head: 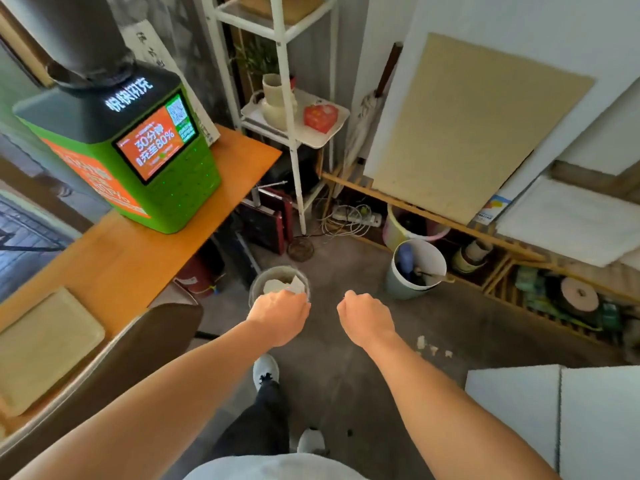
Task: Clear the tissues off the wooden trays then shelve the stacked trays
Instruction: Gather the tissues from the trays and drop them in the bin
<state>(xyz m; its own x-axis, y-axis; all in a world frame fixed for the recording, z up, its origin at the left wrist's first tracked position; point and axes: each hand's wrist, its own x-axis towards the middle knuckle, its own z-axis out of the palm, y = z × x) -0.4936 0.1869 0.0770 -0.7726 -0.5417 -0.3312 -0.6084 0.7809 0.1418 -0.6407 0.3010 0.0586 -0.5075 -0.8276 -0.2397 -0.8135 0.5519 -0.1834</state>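
Observation:
A pale wooden tray [45,344] lies on the orange table [138,258] at the lower left, with no tissue on the part I can see. My left hand [278,317] hangs palm down over the near rim of a small round bin [256,282] on the floor. White tissues [277,285] lie inside the bin, and one corner sticks up right at my fingertips. The fingers are hidden under the hand. My right hand [367,320] hovers over bare floor to the right of the bin, fingers curled in, nothing visible in it. Another wooden tray [287,6] rests on the white shelf's top level.
A white shelf unit [294,140] stands behind the bin, holding a vase and a red box. A green charging kiosk [145,161] sits on the table. A dark chair back [138,344] is at my left. A pale green bucket [415,268], floor scraps [433,346] and white boxes [554,420] are right.

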